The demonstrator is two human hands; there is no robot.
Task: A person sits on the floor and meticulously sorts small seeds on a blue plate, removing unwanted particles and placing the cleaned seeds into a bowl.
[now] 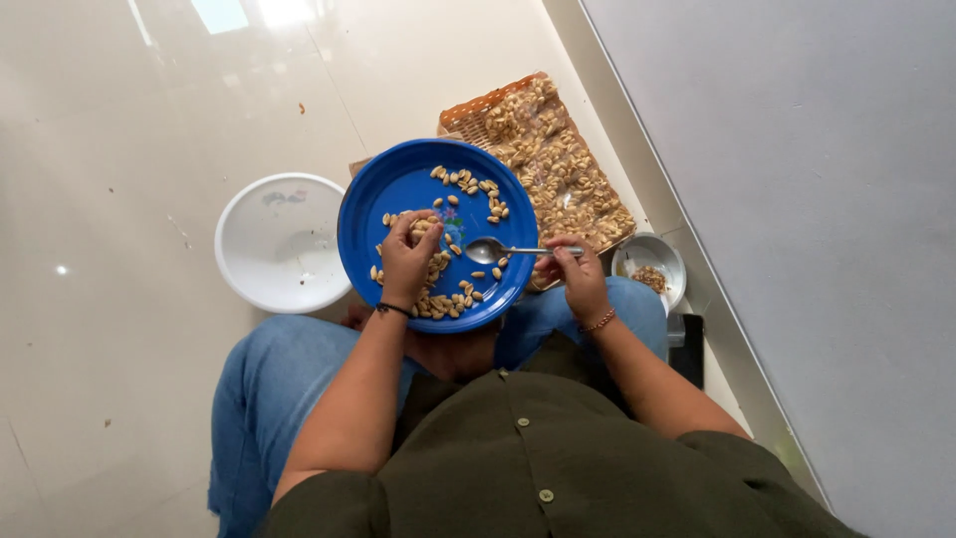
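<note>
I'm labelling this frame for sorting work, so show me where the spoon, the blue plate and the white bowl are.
spoon (pixel 488 249), head view, on its metal bowl.
blue plate (pixel 398 184), head view, on a bare part near the upper left rim.
white bowl (pixel 244 209), head view, on its left rim.

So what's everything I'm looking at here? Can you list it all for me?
blue plate: one, blue with a small flower print, resting over the lap
peanuts: many, pale tan, scattered on the blue plate
spoon: one, silver, bowl over the plate
white basin: one, white, on the floor left of the plate
woven tray: one, orange-brown, beyond the plate by the wall
bagged peanuts: one clear bag, tan, lying on the woven tray
small bowl: one, white, a few brown bits inside, beside the right knee
floor: glossy cream tiles
wall: grey, on the right
left hand: fingers among the peanuts
right hand: holding the spoon's handle
</note>
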